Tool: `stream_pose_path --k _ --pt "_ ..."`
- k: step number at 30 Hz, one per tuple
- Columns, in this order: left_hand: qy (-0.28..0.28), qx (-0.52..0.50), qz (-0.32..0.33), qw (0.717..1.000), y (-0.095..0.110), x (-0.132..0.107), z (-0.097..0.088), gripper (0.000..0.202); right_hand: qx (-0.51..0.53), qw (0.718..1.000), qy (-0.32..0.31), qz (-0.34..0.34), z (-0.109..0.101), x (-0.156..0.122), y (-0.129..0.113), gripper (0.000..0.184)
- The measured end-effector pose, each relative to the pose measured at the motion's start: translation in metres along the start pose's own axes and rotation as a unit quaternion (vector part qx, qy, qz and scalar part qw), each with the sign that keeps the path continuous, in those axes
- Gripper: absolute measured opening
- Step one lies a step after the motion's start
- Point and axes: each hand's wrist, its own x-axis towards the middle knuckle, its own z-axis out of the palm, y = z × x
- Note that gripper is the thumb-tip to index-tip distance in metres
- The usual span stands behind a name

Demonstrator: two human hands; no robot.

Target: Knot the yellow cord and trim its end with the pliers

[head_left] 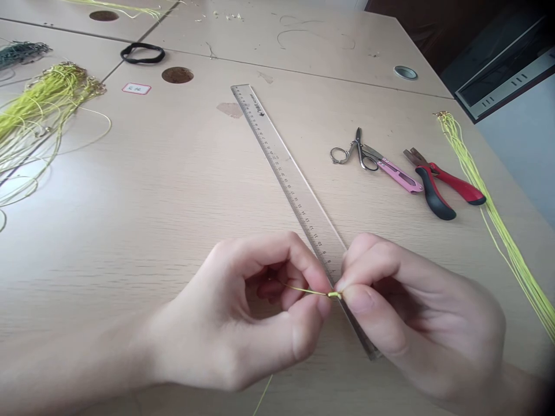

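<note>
A thin yellow-green cord (335,294) with a small knot or coil runs between my two hands, just over the near part of a clear ruler (288,167). My left hand (255,312) pinches it between thumb and forefinger, and a strand passes back through the curl of that hand. On the other side of the knot, my right hand (411,312) grips the cord between thumb and forefinger. The fingertips of both hands almost meet. Below the left hand, a loose end of cord hangs toward the bottom edge.
Right of the ruler lie small scissors (358,151), pink-handled snips (399,173) and red-and-black pliers (444,184). Yellow-green cord bundles lie at the right edge (481,179) and the left (47,107). Farther back are a black band (142,54), a label (136,88) and a tape roll (405,72).
</note>
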Motion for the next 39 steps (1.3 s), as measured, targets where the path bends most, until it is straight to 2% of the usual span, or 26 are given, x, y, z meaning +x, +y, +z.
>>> stream_pose_path --k 39 --pt "-0.003 0.008 0.0 1.0 -0.0018 -0.0008 -0.0004 0.009 -0.005 1.0 0.005 -0.014 -0.0002 0.0008 -0.0002 0.013"
